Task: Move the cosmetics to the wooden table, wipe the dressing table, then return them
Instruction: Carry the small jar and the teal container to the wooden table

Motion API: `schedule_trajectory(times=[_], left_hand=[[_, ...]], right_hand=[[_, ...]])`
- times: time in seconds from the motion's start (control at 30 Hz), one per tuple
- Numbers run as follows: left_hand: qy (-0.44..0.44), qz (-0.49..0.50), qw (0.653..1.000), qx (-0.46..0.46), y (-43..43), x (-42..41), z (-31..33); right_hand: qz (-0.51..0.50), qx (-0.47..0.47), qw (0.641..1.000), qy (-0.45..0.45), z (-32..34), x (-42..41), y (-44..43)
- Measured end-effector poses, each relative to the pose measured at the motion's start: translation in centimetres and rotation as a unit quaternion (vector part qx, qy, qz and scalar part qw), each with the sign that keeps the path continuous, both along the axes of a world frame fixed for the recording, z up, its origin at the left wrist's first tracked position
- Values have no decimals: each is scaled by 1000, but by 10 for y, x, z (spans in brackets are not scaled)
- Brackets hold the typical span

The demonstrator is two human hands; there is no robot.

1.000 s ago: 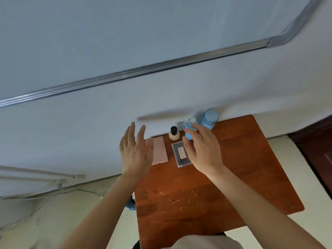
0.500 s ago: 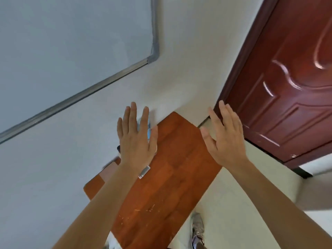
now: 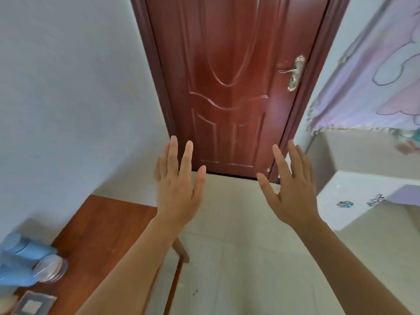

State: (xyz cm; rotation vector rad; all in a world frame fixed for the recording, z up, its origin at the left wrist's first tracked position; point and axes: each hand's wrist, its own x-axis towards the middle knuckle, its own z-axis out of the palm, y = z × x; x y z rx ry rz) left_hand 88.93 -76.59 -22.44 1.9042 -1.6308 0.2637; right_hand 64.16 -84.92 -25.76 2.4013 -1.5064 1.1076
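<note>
Flat bare hands (image 3: pixel 179 196) (image 3: pixel 293 198), glossy panelled door (image 3: pixel 227 76)

We face a closed red-brown door (image 3: pixel 227 87) with a brass handle (image 3: pixel 293 72). A pale wall (image 3: pixel 68 87) runs down our left, and a wooden table (image 3: pixel 102 223) stands against it. The floor (image 3: pixel 250 258) is light tile. On our right a lilac cloth (image 3: pixel 375 76) hangs above white furniture (image 3: pixel 336 201).
</note>
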Motion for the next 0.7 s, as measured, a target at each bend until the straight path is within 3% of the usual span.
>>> schedule_trajectory(times=[0.27, 0.7], left_hand=[[-15, -134, 991, 7, -126, -211, 16], [-44, -307, 950, 44, -333, -411, -30]], right_hand=[[-96, 23, 995, -22, 7, -200, -67], [-237, 90, 967, -7, -34, -396, -193]])
